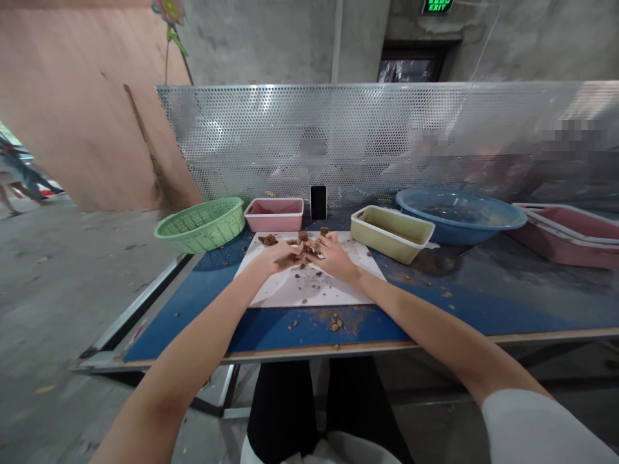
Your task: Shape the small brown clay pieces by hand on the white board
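Note:
Over the white board (275, 293), my left hand (283, 256) and my right hand (334, 256) meet with fingers curled and fingertips close together. Between them is a brown lump of clay (309, 250), mostly covered by the fingers, so its shape cannot be made out. Both hands appear closed on it. A dark, rough clay piece (267, 240) lies on the board to the left of my left hand. Just beyond the fingers sit two small brown blocks, one of them a squarish block (324, 231). Crumbs (318, 274) are scattered on the board below my hands.
Along the back of the blue table (203, 316) stand a green basket (203, 225), a pink bin (275, 222), a phone (318, 203), a yellow-green bin (391, 238), a blue basin (459, 235) and stacked pink bins (570, 248). Behind rises a perforated metal panel (251, 135). Crumbs (335, 323) lie near the front edge.

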`<state>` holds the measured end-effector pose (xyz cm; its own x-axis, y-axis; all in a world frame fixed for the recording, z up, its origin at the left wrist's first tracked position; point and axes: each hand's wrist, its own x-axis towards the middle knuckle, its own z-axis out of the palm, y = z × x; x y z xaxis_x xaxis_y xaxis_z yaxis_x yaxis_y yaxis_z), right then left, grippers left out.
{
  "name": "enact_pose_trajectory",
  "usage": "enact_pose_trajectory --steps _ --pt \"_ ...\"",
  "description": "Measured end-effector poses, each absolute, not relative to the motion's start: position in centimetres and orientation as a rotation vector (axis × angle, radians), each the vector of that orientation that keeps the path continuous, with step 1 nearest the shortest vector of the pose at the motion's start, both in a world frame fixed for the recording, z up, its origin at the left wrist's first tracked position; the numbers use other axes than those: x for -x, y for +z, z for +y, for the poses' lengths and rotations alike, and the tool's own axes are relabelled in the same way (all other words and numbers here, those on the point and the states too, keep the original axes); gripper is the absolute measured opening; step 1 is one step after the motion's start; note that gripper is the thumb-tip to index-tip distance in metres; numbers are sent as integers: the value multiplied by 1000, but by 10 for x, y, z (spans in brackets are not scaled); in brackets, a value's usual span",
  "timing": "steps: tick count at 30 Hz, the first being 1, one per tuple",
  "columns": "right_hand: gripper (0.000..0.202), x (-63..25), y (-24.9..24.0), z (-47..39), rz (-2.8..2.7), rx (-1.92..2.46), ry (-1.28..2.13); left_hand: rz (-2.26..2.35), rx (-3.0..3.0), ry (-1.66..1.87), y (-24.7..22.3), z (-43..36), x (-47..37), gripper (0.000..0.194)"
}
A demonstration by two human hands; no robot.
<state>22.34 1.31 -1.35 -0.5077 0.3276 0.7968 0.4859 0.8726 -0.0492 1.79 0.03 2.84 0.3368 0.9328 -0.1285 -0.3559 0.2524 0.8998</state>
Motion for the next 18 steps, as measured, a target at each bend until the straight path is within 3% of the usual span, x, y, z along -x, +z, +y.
enact_pose_trajectory --steps 9,18 --pt "34 -223 -13 16 -2101 584 -198 755 -937 968 40 -9 -15 22" --pt "43 -226 -11 15 -2099 682 -181 725 -973 1011 35 -6 -15 35"
